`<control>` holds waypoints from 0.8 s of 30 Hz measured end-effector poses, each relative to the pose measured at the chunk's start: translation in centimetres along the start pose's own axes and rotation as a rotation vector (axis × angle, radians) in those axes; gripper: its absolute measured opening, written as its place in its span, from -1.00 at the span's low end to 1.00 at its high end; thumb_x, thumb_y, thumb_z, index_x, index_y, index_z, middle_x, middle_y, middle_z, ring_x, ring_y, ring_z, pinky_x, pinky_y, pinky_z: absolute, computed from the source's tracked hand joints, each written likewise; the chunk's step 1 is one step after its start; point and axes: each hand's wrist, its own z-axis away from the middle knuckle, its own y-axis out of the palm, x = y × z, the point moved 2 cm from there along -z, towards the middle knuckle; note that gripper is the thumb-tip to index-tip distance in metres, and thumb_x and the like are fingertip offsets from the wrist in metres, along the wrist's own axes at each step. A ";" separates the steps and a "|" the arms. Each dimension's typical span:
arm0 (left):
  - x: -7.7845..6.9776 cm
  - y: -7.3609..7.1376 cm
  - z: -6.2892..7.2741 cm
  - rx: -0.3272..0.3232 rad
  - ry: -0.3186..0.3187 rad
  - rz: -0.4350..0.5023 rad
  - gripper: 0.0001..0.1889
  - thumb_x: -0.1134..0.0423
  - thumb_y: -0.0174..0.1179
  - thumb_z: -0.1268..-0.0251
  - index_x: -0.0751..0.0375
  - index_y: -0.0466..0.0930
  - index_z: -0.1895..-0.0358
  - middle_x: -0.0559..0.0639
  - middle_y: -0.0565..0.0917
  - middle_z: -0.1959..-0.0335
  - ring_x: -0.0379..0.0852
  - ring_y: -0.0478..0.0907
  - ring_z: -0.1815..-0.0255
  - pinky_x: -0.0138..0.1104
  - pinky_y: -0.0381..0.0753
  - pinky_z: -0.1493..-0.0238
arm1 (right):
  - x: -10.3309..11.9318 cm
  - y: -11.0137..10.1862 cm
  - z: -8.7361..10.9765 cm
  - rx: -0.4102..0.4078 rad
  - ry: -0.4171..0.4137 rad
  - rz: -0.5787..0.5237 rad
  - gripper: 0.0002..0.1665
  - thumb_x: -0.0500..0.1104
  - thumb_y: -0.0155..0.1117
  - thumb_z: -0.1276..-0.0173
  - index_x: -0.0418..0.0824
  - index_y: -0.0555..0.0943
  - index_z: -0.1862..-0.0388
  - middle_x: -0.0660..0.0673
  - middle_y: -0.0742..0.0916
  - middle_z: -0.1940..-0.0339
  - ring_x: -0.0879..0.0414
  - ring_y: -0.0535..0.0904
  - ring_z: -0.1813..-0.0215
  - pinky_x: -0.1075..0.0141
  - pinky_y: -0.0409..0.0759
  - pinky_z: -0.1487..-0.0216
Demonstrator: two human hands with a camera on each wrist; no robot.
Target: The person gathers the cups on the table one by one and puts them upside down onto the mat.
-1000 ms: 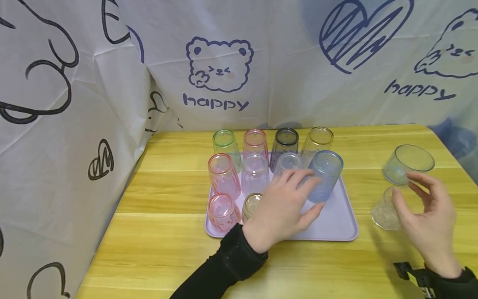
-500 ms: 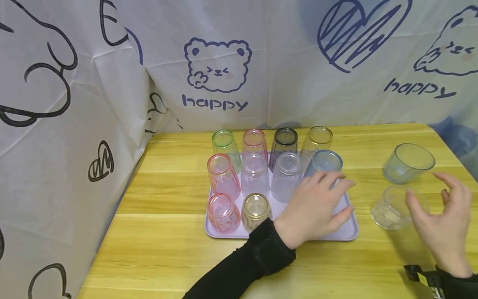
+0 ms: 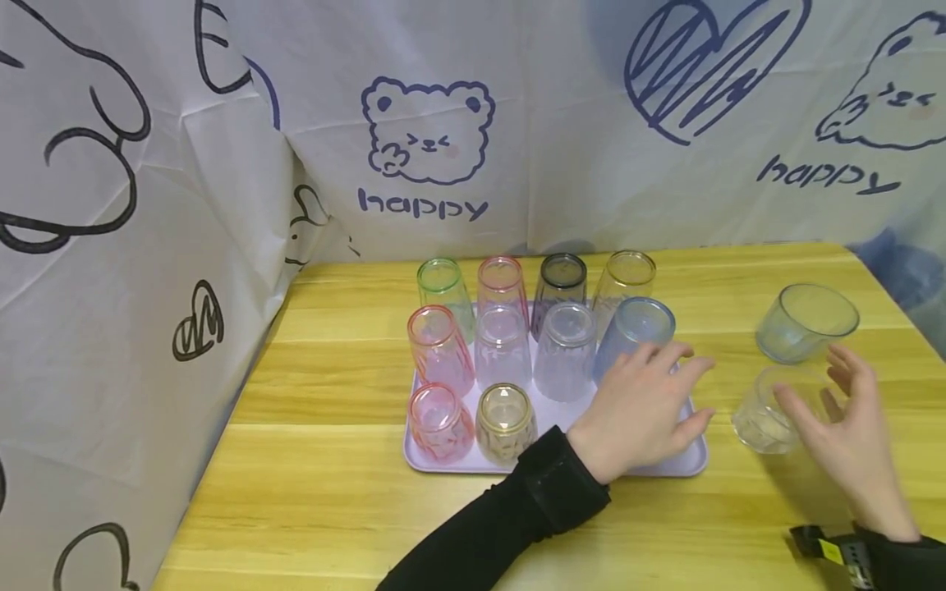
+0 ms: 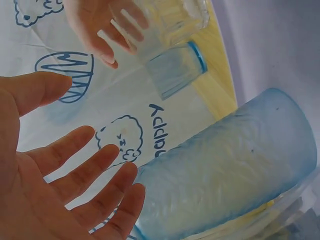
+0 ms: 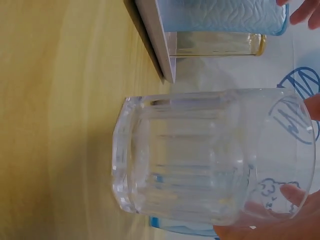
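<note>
My left hand (image 3: 639, 410) hovers over the right part of a pale purple tray (image 3: 691, 466), fingers spread and holding nothing. Just beyond its fingertips stands a tall blue textured glass (image 3: 631, 332), which in the left wrist view lies beside the spread fingers (image 4: 75, 150). Off the tray to the right, a clear, thick-bottomed glass (image 3: 764, 423) stands on the table. My right hand (image 3: 850, 443) is at its rim, thumb and fingers apart on either side of the mouth. The right wrist view shows the clear glass (image 5: 195, 155) with fingers behind its rim.
Behind the clear glass stands a short bluish glass (image 3: 801, 332). Several glasses fill the tray in rows, among them a green-rimmed one (image 3: 443, 287), a dark one (image 3: 562, 287), a pink one (image 3: 441, 427) and an amber one (image 3: 506, 427). A printed cloth (image 3: 576, 180) hangs behind.
My left hand has moved right across the tray, uncovering the amber glass and a clear one. The right hand shifted right, then back left to the clear glass's rim.
</note>
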 end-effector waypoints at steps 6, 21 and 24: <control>-0.3 0.5 -0.3 0.058 -0.012 0.000 -0.43 -0.23 0.11 -0.41 -0.21 0.38 -0.42 -0.21 0.50 -0.36 -0.20 0.51 -0.28 -0.36 0.59 -0.22 | 3.1 0.0 0.6 0.062 0.038 0.004 -0.02 -0.20 0.24 -0.45 -0.02 -0.08 -0.67 -0.41 0.14 -0.60 0.13 0.17 -0.55 0.71 0.16 -0.43; -1.0 1.1 -0.7 0.103 -0.001 -0.023 -0.42 -0.27 0.10 -0.39 -0.26 0.36 -0.42 -0.26 0.49 -0.35 -0.22 0.49 -0.28 -0.38 0.59 -0.20 | 1.2 -0.2 1.2 0.131 0.115 -0.014 0.14 -0.20 0.40 -0.35 0.16 -0.12 -0.64 0.29 0.34 -0.36 0.54 0.33 -0.18 0.77 0.36 -0.08; -1.2 1.3 -0.8 0.106 0.001 -0.024 -0.43 -0.27 0.11 -0.39 -0.28 0.37 -0.41 -0.28 0.49 -0.34 -0.24 0.50 -0.23 -0.40 0.61 -0.13 | 2.3 -0.3 1.4 0.138 0.119 0.013 0.18 -0.21 0.45 -0.30 0.12 -0.12 -0.65 0.36 0.30 -0.26 0.60 0.31 -0.07 0.80 0.35 0.05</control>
